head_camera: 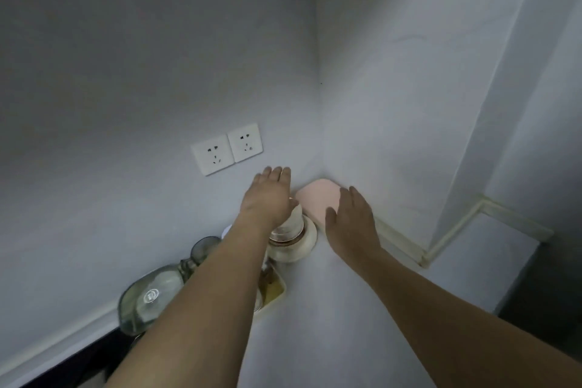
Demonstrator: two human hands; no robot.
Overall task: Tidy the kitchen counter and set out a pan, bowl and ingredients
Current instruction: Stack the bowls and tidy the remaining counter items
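Bowls stacked in the counter's back corner, both hands reaching in.

The stack stood at lower centre of the frame, just left of a pink board leaning in the corner, below the wall sockets. The left hand hovered directly over the stack's top, fingers straight and released, holding nothing; whether it touched the stack could not be told. The right hand, also flat and released, lay just right of the stack, before the board. The left hand looked nearer the bowls. Glass jars sat lower left.
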